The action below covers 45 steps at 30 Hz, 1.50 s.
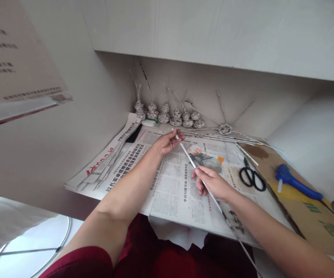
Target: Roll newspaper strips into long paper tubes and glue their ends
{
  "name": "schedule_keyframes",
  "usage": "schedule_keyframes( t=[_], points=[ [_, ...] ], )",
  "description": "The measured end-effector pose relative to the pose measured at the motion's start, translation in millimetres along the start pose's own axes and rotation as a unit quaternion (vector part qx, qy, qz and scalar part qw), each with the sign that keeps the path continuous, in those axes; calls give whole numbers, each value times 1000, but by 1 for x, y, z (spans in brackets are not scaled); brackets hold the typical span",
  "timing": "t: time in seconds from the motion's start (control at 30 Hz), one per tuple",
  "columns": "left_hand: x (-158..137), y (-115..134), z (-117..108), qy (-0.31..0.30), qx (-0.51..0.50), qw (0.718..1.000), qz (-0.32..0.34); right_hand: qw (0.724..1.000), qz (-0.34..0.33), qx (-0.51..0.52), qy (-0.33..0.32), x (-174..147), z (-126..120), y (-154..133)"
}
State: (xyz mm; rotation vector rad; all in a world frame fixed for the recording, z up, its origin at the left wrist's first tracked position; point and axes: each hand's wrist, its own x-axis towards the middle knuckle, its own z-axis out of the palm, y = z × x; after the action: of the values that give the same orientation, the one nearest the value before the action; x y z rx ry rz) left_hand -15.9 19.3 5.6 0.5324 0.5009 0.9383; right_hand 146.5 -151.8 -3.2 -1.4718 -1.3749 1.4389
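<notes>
A long thin rolled paper stick [188, 155] slants across the newspaper [169, 193], from the middle of the table down past its front edge. Near its upper end, my left hand [169, 142] has the stick at its fingers, palm turned partly up. Lower down, my right hand [208, 180] pinches the same stick between thumb and fingers. Just beyond my left hand lie more rolled paper sticks [221, 137]. Scissors with black handles [252, 178] rest to the right of my right hand.
Several woven paper gourds [176, 117] line the back wall, with a star-shaped woven start [225, 128] beside them. A blue glue gun [298, 183] lies on cardboard [314, 216] at the right. Paper strips [109, 158] are stacked left, by a dark phone-like object [134, 134].
</notes>
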Motion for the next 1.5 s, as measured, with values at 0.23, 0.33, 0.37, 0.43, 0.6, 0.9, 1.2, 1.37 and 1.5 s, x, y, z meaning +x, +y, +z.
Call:
schedule_keyframes(
  t=[0.23, 0.33, 0.37, 0.43, 0.6, 0.9, 1.2, 1.37, 1.5],
  points=[
    [5, 0, -5, 23, -14, 999, 23, 999, -29, -28, -7, 27, -5, -1],
    [7, -1, -7, 25, -7, 999, 30, 997, -62, -28, 28, 39, -7, 6],
    [7, -1, -7, 24, -4, 999, 31, 997, -68, -19, 34, 42, -8, 9],
    [8, -3, -7, 23, 4, 999, 31, 996, -79, 0, 38, 45, -10, 13],
    [8, -8, -5, 48, 19, 998, 38, 991, -115, 31, 66, 47, -17, 17],
    [8, -11, -2, 41, 12, 997, 67, 986, -147, 52, 54, 49, -27, 22],
    [8, -9, -1, 64, 1, 996, 64, 930, -182, -277, 157, 28, -27, 7],
    [6, -8, 4, 55, -36, 997, 40, 970, -123, -185, 94, 25, -18, 9],
    [2, -4, 10, 61, -65, 995, 36, 994, -25, 98, -37, 22, -9, 7]
  ],
)
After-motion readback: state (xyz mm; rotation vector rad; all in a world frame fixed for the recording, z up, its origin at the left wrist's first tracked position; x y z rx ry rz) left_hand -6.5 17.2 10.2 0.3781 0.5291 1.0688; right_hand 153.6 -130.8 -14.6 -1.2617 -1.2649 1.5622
